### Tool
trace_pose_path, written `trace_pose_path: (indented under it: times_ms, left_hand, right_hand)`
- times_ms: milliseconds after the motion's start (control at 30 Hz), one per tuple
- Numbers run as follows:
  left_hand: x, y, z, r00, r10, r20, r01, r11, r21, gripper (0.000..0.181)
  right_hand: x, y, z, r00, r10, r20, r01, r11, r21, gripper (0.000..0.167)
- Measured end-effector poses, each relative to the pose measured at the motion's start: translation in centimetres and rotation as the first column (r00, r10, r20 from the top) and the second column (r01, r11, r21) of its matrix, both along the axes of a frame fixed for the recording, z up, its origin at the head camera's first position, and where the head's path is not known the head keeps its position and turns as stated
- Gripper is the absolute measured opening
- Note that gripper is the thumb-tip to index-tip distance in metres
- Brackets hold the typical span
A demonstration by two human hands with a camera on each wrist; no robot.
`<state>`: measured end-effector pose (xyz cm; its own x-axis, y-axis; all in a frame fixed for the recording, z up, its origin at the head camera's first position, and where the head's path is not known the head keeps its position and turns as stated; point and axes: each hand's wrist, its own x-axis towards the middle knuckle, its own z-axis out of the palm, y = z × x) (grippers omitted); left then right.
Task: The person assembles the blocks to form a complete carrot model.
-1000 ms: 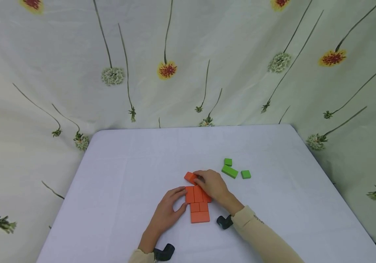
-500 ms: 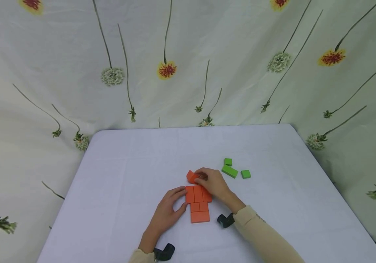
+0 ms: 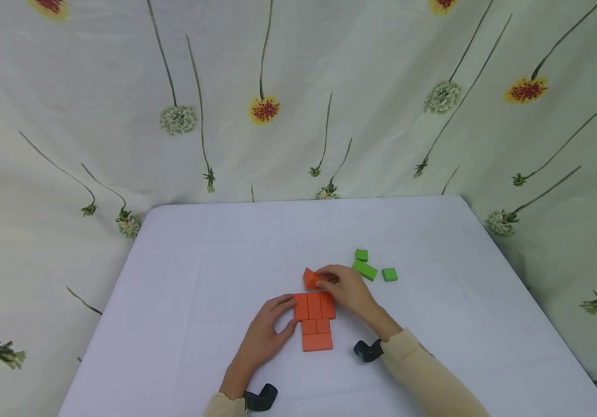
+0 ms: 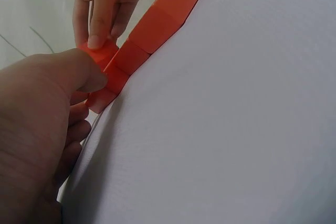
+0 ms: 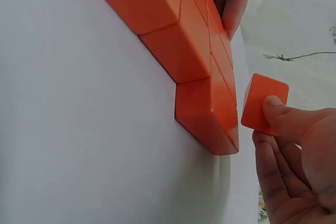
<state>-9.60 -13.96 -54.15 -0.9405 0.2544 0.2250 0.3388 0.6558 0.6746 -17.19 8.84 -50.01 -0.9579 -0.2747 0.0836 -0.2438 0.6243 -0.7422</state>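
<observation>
Flat orange blocks (image 3: pixel 314 306) lie edge to edge on the white table, a wider upper row above a narrower lower part. My left hand (image 3: pixel 264 330) holds the left end of the upper row, thumb at its lower corner and fingertips at its outer side. Just beyond the row, my right hand (image 3: pixel 349 289) pinches a separate orange block (image 5: pixel 257 103) between thumb and fingers. That block is tilted, and a gap parts it from the row in the right wrist view. Fingers partly cover it in the head view.
Several green blocks (image 3: pixel 364 270) lie beyond my right hand, to the right of the orange ones. The white-covered table (image 3: pixel 199 260) ends at a floral curtain (image 3: pixel 298 69). A black device (image 3: pixel 262 398) is strapped at each wrist.
My right hand has moved slightly right along the far side of the row, turning the pinched orange block. My left hand stays at the row's left end.
</observation>
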Motion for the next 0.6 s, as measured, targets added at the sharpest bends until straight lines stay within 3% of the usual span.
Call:
trace_pose_path:
  times_ms: [333, 600]
  left_hand:
    - [0.0, 0.1, -0.1, 1.0, 0.003, 0.008, -0.003, 1.0, -0.012, 0.044]
    - [0.1, 0.0, 0.0, 1.0, 0.008, 0.006, -0.008, 1.0, -0.01, 0.043]
  right_hand:
    - [1.6, 2.2, 0.4, 0.997, 0.04, -0.07, -0.038, 0.999, 0.024, 0.031]
    - [3.0, 3.0, 0.8, 0.983, 0.119, -0.137, -0.12, 0.993, 0.002, 0.033]
